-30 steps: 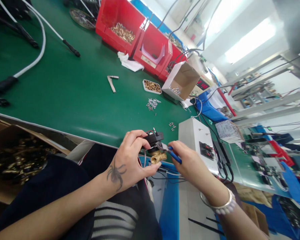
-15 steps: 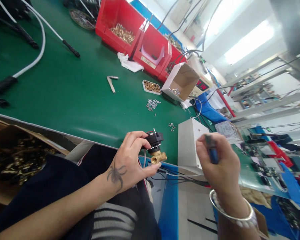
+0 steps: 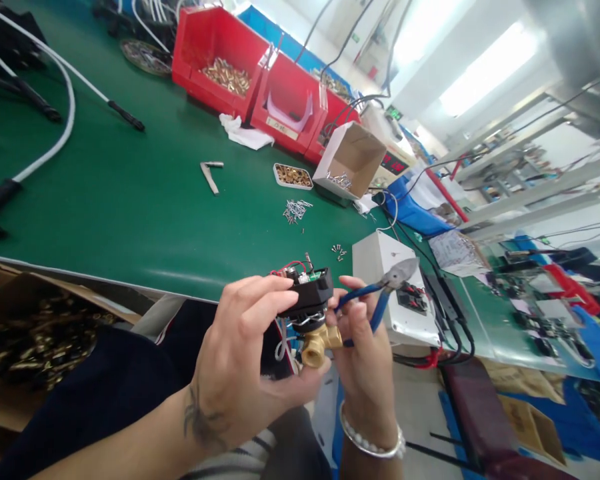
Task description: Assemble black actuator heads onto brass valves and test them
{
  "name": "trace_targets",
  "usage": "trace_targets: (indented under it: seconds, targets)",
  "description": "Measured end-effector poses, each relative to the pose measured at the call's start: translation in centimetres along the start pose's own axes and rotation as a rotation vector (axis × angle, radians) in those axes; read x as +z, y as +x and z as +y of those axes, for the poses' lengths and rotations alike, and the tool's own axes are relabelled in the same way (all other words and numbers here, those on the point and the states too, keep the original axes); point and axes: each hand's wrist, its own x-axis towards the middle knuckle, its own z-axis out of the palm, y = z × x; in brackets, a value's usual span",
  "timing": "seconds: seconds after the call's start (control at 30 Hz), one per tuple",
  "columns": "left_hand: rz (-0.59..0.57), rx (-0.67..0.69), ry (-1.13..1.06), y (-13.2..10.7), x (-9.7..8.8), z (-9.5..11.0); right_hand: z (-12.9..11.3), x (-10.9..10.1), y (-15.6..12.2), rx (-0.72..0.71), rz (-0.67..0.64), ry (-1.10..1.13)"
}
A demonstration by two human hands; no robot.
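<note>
My left hand (image 3: 245, 347) grips a small valve (image 3: 310, 310): a black plastic top with red and white wires over a brass fitting. It is held up in front of me, above my lap. My right hand (image 3: 363, 347) is closed round blue-handled cutting pliers (image 3: 380, 293), whose jaws point up and to the right, away from the valve. The right fingertips also touch the valve's right side.
The green table (image 3: 140, 200) holds red bins (image 3: 215, 50) of brass parts, an open cardboard box (image 3: 350, 160), a small tray of brass bits (image 3: 293, 175), loose screws (image 3: 294, 210), a white cloth and white hoses. A white switch box (image 3: 395, 293) sits right. A box of brass parts (image 3: 35, 327) is at left.
Both hands lifted the valve closer to me. The right hand, which had swung away to the right with the pliers, came back to the valve with the pliers' jaws now turned outward.
</note>
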Motion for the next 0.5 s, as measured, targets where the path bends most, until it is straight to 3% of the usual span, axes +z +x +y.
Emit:
trace_targets:
  seconds: [0.13,0.27,0.4,0.5]
  targets:
    - [0.018,0.057,0.104,-0.1,-0.4,1.4,1.3,2.0,-1.6,0.177,-0.015,0.222]
    - [0.032,0.082,0.13,-0.2,-0.4,2.0,0.8,2.4,-1.7,0.214,-0.025,0.316]
    - [0.01,0.08,0.132,0.0,-0.4,1.9,-1.4,1.9,-2.2,-0.008,0.203,0.349]
    - [-0.016,0.003,0.092,-0.2,-0.3,1.5,-4.0,0.6,-4.3,-0.237,0.191,-0.004]
